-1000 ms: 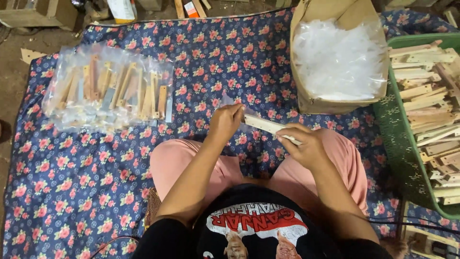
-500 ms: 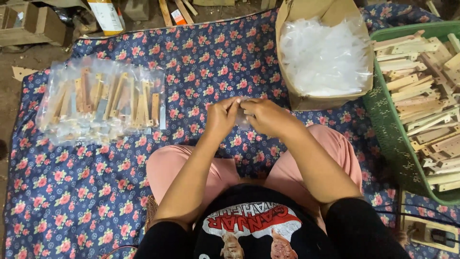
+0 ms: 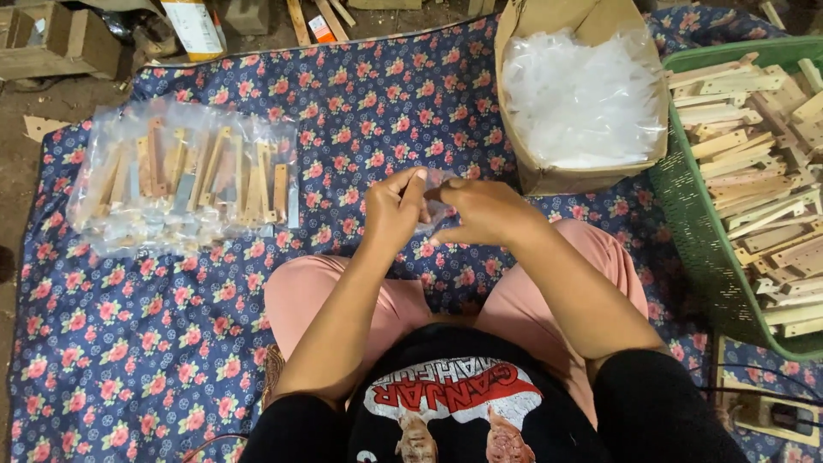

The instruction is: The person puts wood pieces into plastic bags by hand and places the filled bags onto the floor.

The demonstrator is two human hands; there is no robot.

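Note:
My left hand (image 3: 393, 208) and my right hand (image 3: 480, 211) meet above my knees, fingertips pinched together on a small clear plastic bag (image 3: 435, 199). The bag shows only as a thin sliver between and under the fingers, and whatever it holds is hidden by my hands. A pile of clear bags with wooden pieces inside (image 3: 184, 184) lies on the floral cloth (image 3: 120, 343) to the left of my hands.
A cardboard box of clear plastic bags (image 3: 583, 94) stands at the back right. A green basket (image 3: 703, 249) full of loose wooden pieces sits at the right edge. Wooden boxes and scraps lie on the bare floor at the top left.
A second ago my hands were apart with a long wooden piece stretched between them. They have since come together and the piece is no longer visible.

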